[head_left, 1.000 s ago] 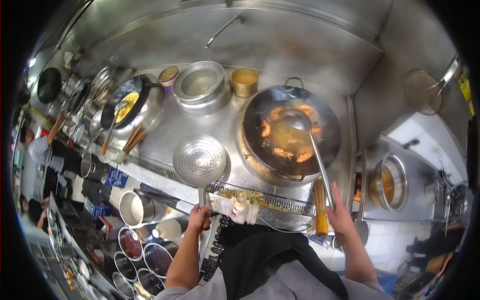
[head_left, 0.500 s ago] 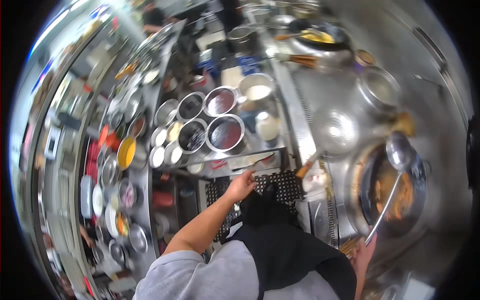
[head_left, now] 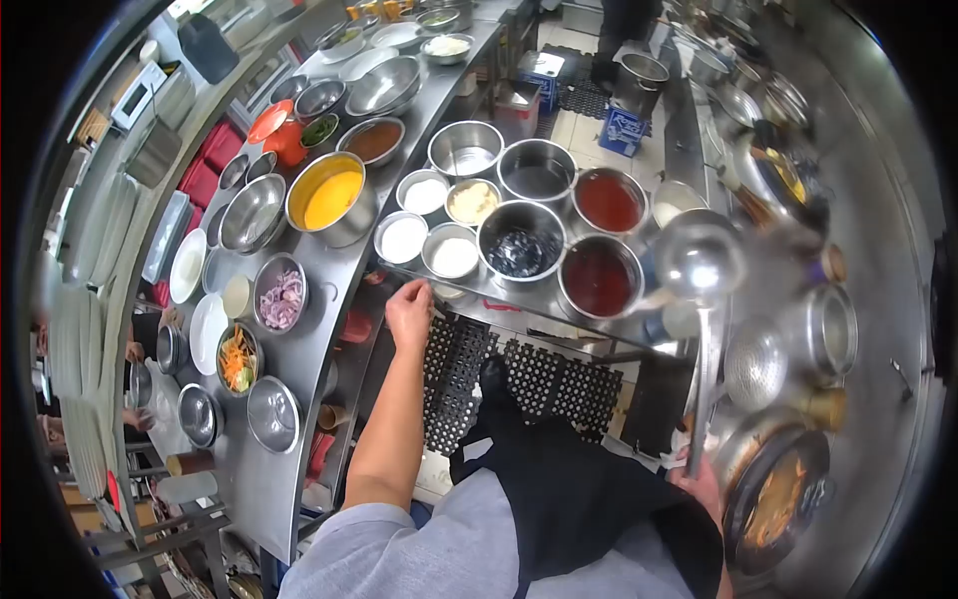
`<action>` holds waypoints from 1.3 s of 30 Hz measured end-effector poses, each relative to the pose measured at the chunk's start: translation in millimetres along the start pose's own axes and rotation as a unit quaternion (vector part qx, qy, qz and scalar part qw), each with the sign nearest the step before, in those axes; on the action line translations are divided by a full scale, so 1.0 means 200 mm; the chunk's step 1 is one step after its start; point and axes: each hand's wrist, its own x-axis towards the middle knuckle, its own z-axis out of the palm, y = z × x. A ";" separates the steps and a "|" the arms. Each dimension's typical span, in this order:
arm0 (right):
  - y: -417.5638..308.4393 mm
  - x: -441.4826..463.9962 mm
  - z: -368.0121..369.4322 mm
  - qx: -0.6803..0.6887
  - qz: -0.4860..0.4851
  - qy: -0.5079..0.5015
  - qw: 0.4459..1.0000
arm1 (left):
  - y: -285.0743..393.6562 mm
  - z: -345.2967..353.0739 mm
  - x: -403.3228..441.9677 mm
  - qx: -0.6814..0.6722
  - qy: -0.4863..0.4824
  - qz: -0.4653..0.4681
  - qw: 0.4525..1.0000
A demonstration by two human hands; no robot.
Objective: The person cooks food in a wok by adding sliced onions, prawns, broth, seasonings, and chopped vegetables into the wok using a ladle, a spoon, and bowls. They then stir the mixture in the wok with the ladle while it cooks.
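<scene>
Fingers of the right hand are closed round the handle of a long-handled silver metal ladle, its round bowl raised. Beside that hand, a black round wok holds orange-brown food. The left hand hangs narrow, fingers curled loosely together, nothing visible in it. Just beyond are white-filled round steel containers, a steel pot of glossy black contents and two steel pots of dark red liquid. Farther off, a blue printed crate sits on pale floor tiles.
</scene>
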 end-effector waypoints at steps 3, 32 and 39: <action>-0.04 0.31 0.24 -0.049 0.050 0.002 0.998 | 0.15 0.08 0.42 0.178 0.051 0.140 0.973; -0.40 0.90 0.46 -0.128 0.056 -0.024 0.990 | 0.63 0.25 0.91 0.338 -0.195 0.419 0.820; -0.43 0.95 0.44 -0.145 0.082 -0.032 0.986 | 0.66 0.10 0.72 0.280 -0.166 0.413 0.850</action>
